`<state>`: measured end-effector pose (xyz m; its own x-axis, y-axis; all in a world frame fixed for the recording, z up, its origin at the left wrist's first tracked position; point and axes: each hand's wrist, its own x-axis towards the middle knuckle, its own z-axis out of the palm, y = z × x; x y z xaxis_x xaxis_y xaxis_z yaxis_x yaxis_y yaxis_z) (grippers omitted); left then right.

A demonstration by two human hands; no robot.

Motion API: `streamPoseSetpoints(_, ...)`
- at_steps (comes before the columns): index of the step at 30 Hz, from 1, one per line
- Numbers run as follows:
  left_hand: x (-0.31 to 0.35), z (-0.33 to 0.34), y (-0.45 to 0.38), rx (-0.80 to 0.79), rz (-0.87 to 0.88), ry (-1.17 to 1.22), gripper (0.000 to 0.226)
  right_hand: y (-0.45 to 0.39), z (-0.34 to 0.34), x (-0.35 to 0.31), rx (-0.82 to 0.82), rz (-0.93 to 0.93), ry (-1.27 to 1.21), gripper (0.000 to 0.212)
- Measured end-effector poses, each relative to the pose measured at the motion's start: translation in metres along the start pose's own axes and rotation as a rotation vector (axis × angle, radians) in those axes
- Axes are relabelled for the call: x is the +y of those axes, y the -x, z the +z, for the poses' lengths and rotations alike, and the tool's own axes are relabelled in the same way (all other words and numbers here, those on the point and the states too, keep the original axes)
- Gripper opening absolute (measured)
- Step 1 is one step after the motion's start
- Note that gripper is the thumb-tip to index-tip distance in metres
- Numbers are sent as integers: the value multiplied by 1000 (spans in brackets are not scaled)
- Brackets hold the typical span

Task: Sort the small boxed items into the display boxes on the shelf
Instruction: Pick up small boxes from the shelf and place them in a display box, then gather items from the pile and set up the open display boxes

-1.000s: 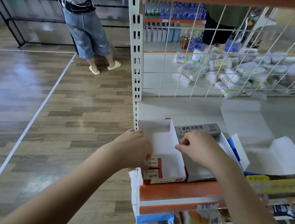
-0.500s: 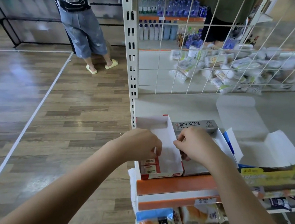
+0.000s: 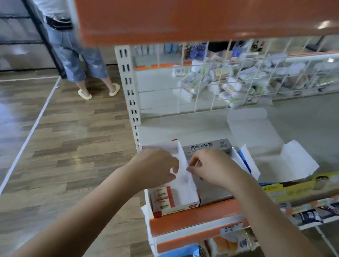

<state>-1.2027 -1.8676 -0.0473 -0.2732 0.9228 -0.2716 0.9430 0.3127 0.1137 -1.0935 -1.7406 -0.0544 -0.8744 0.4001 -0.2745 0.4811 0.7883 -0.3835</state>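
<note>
Our left hand (image 3: pixel 155 169) reaches into the red-trimmed display box (image 3: pixel 186 193) at the shelf (image 3: pixel 188 216) front, fingers curled; whether they pinch anything we cannot tell. Our right hand (image 3: pixel 212 168) pinches that box's white side wall against the grey display box (image 3: pixel 208 148). The small boxed items (image 3: pixel 162 198) sit stacked in the near left corner. That thin wall could buckle or tear if we pull hard, and the box, at the shelf's lip, may slide off and spill its stack.
</note>
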Motion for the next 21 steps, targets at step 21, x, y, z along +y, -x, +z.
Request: streamPoseSetpoints(21,310,-73,-214,234,483,-192,46,148,-131,288,329,439,213,41)
